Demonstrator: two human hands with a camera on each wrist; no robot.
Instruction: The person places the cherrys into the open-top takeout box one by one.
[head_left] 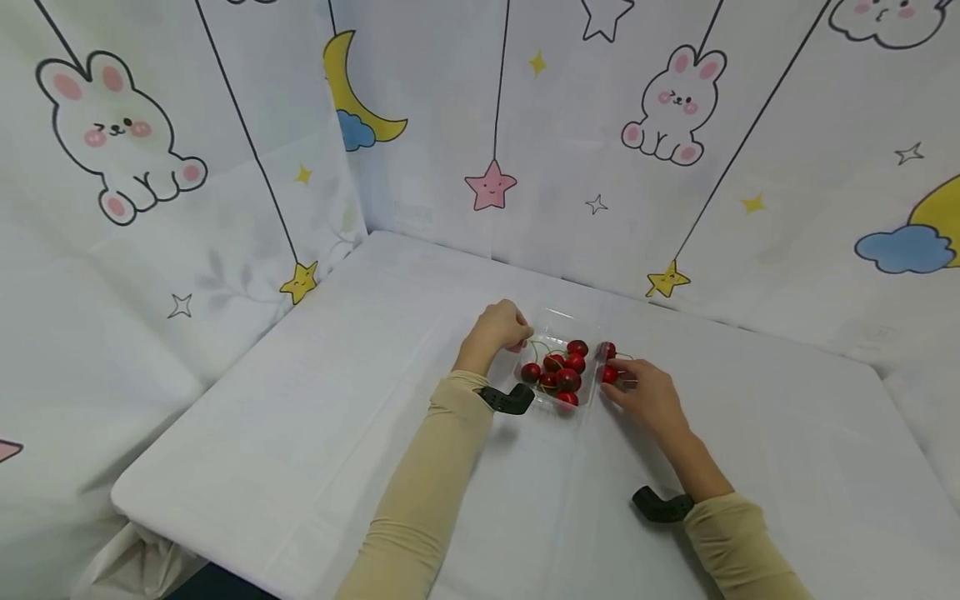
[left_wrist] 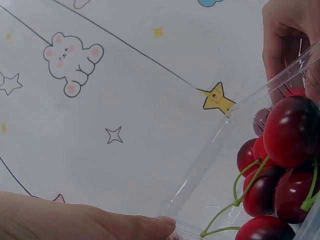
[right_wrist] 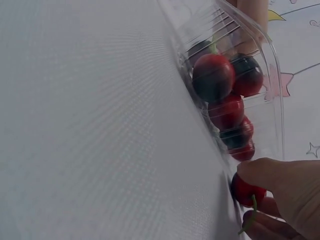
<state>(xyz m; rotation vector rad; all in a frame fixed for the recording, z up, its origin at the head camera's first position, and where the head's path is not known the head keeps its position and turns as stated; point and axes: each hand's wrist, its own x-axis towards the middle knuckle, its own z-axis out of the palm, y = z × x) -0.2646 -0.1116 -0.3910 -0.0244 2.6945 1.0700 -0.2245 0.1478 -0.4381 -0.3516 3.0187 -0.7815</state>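
Note:
A clear plastic container (head_left: 557, 318) with several dark red cherries (head_left: 567, 380) in it stands on the white table. At its left side, my left hand (head_left: 495, 332) pinches the rim, fingertips at the far left corner. My right hand (head_left: 647, 397) is just outside the right wall and holds a cherry (right_wrist: 246, 191) between thumb and fingers; its green stem hangs down in the right wrist view. Another cherry (head_left: 609, 350) lies just beyond those fingers, by the container's right wall. Green stems (left_wrist: 235, 202) stick out among the cherries in the left wrist view.
The white table (head_left: 315, 433) spreads around the container on all sides. Behind it hangs a white cloth backdrop (head_left: 435, 108) printed with rabbits, stars and moons. A black wrist mount (head_left: 510, 399) sits on the left wrist, another black mount (head_left: 662, 505) on the right.

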